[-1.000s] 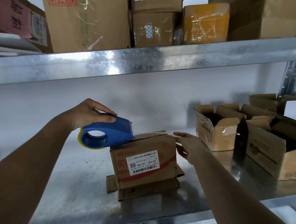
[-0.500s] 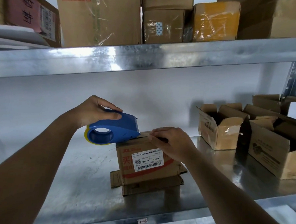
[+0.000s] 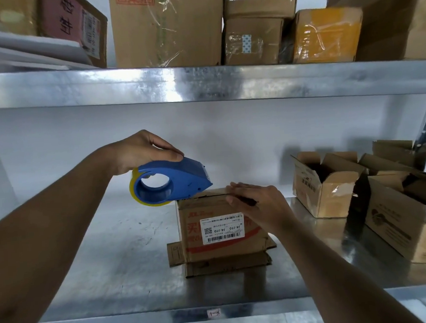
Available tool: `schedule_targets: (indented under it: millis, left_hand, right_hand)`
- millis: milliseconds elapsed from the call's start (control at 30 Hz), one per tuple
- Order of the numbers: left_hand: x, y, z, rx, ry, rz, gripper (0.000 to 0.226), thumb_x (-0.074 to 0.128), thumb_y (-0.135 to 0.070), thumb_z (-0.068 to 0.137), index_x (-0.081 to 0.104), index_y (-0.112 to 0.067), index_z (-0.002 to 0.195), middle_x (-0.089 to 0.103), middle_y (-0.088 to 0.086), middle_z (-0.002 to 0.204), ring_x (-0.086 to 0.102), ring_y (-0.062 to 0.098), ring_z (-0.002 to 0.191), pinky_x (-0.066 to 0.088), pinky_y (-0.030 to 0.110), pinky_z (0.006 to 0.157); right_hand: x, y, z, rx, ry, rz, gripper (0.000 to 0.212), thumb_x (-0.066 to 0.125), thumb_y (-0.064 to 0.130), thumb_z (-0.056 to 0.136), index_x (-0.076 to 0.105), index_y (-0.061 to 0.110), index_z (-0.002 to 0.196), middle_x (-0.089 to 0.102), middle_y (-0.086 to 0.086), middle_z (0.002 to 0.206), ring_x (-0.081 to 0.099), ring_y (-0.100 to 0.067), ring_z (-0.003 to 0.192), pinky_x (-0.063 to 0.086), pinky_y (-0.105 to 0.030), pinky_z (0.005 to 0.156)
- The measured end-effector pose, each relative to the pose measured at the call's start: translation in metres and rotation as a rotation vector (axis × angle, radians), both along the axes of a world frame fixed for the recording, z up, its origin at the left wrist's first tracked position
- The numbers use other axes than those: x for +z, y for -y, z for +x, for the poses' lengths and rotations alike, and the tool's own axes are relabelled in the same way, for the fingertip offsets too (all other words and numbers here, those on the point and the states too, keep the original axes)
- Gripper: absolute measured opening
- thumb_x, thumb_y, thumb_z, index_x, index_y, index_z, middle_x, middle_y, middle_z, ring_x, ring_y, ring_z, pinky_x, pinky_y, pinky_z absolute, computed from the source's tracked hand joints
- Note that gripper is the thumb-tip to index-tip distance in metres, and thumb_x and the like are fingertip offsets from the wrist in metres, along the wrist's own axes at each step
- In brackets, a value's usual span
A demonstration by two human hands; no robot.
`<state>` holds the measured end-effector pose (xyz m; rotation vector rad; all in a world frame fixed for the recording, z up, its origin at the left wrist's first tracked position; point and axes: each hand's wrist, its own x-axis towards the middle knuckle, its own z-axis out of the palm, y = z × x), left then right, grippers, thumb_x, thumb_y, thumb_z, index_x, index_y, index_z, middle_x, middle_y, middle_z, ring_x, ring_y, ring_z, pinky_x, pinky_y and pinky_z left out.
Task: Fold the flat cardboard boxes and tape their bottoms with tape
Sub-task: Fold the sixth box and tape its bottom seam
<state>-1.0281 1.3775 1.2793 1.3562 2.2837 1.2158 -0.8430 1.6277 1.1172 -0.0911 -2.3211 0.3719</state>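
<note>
**Two hands at one small box on a metal shelf**

Two bare forearms reached in from the near edge of the metal shelf (image 3: 119, 274), which carried a small handwritten tag on its front lip. The right hand (image 3: 257, 203) lay flat on top of the cardboard box (image 3: 218, 226), fingers straight and together, pressing the upper flaps down; the thumb hooked over the front top edge. The left hand (image 3: 141, 150) gripped the blue tape dispenser (image 3: 168, 181) from above, fingers curled over its back and the thumb along its top. The dispenser's nose touched the box's top left edge, and a yellowish tape roll showed at its rear rim.

The box stood with its white barcode label upside down, its lower flaps splayed out on the shelf beneath it. Whether any tape was stuck to the top could not be told, since the right hand covered much of the seam.

Well apart to the right stood several open boxes (image 3: 325, 187), the nearest cut off by the frame edge. Above, the upper shelf (image 3: 202, 84) held stacked parcels (image 3: 168, 26), one wrapped in yellow tape (image 3: 326, 34).
</note>
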Motion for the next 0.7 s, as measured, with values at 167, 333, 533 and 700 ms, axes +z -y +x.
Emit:
schedule_targets:
  millis: [167,333,533,700]
  left_hand:
    - [0.002,0.007,-0.005,0.018,-0.022,-0.017,0.015,0.08,-0.023,0.09,0.083,-0.019,0.104,0.079,0.001,0.087,0.069,0.003,0.065,0.05,0.015,0.051]
    - [-0.004,0.026,-0.016,0.038,-0.029,-0.034,0.017,0.08,-0.029,0.089,0.083,-0.025,0.105,0.08,0.001,0.095,0.073,0.01,0.077,0.053,0.018,0.059]
    - [-0.018,0.041,-0.026,0.027,-0.021,-0.002,0.03,0.085,-0.041,0.078,0.083,-0.028,0.105,0.08,0.0,0.098,0.076,0.017,0.086,0.056,0.019,0.064]
    - [-0.038,0.059,-0.044,0.02,-0.018,0.052,0.09,0.085,-0.086,0.032,0.083,-0.034,0.105,0.081,-0.001,0.098,0.077,0.019,0.088,0.06,0.025,0.073]
  right_hand:
    - [0.002,-0.001,0.0,0.002,0.011,0.007,0.056,0.047,0.072,0.099,0.069,0.035,0.134,0.066,0.014,0.136,0.062,0.006,0.122,0.054,-0.013,0.092]
    - [0.002,-0.001,-0.003,-0.023,0.028,0.018,0.061,0.04,0.076,0.097,0.07,0.036,0.132,0.068,0.015,0.133,0.064,0.003,0.12,0.058,-0.02,0.087]
    - [0.004,-0.003,-0.002,-0.021,0.045,0.001,0.056,0.042,0.073,0.098,0.073,0.036,0.128,0.07,0.018,0.128,0.057,0.004,0.13,0.058,-0.028,0.094]
    - [0.006,0.0,-0.003,-0.048,0.038,-0.002,0.052,0.046,0.069,0.098,0.075,0.035,0.124,0.073,0.019,0.123,0.057,0.005,0.128,0.058,-0.024,0.092]
